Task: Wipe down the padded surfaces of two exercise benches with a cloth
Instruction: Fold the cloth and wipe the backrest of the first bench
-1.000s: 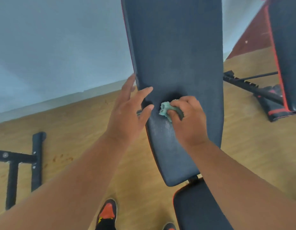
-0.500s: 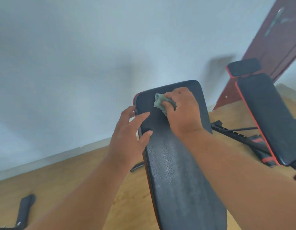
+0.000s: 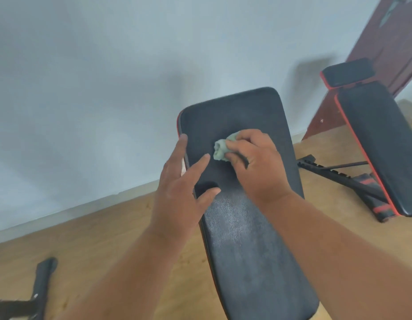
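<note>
right hand (image 3: 258,167) clamped on a wadded green cloth (image 3: 221,150), pressed onto the upper part of the near bench pad (image 3: 251,245). cloth bunched small, poking out past the fingertips toward the left, touching the black padding below the pad's rounded top edge. left hand (image 3: 180,190) spread, fingers apart, holding nothing; laid along the pad's left edge, index finger up by the red piping, thumb resting on the padding just below the cloth. both forearms bare, reaching in from the bottom of the view.

near bench pad black, grained, tilted up and away toward the pale wall (image 3: 96,88). faint sheen on the lower part of the padding.

second bench (image 3: 380,144) off to the right, well apart from the first, also black with red piping, inclined, with a separate small headrest pad (image 3: 346,73) at its top. black notched frame rail (image 3: 338,175) low on the wooden floor (image 3: 96,239) between the two benches. dark red door (image 3: 398,42) behind the second bench. black frame foot (image 3: 42,287) at lower left on the floor, blurred.
</note>
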